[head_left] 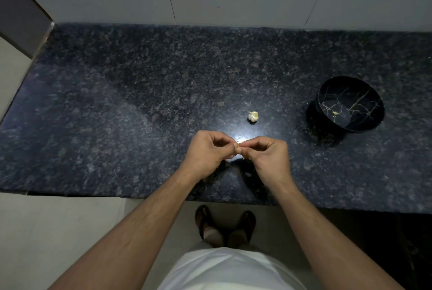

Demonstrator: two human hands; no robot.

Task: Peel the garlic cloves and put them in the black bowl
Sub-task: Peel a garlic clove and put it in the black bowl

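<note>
Both hands are bunched together over the dark granite counter [117,107], fingertips meeting. The left hand [208,152] and right hand [266,156] each have thumb and fingers pinched in on something tiny between them, presumably a garlic clove being peeled, though it's almost fully hidden by the fingers, so I can't see how much skin is left.

Handling-wise I'd guess a clove is light, firm and a bit slick once bare, with papery skin that tears in flakes. Best held by its ends while a nail lifts the skin.

Counting: one partial garlic bulb [253,116] sits just beyond the hands, slightly toward the right one. One black bowl [350,102] is well off past the right hand, and it has one peeled clove [335,113] in it. A pale scrap [247,174], maybe peel, lies under the right wrist.
</note>
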